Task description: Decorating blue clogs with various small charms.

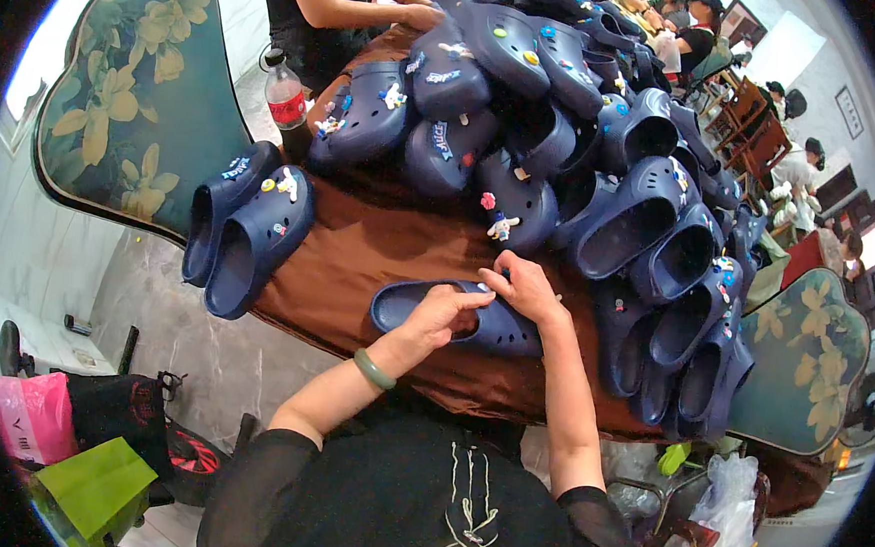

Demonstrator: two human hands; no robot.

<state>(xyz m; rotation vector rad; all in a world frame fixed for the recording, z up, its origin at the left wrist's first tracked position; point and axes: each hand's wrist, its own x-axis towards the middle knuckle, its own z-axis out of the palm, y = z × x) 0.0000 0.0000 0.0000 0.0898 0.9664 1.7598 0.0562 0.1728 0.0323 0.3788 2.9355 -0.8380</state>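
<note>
A navy clog [502,330] with holes in its upper lies on the brown cloth [359,239] right in front of me, toe to the right. My left hand [443,314] wraps its near side, fingers reaching into the opening and thumb stretched over the upper. Over the far side of the toe, my right hand [527,287] is closed in a pinch. A tiny white piece [484,287] shows between the two hands at the upper; what the right fingertips hold is too small to name. A green bangle [373,370] circles my left wrist.
Beyond my hands rises a large pile of navy clogs [450,74] with colourful charms. One pair [260,233] sits at the table's left edge, near a dark drink bottle [286,99]. Floral chair backs [147,105] flank the table. Another person's arm [344,5] works at the far left.
</note>
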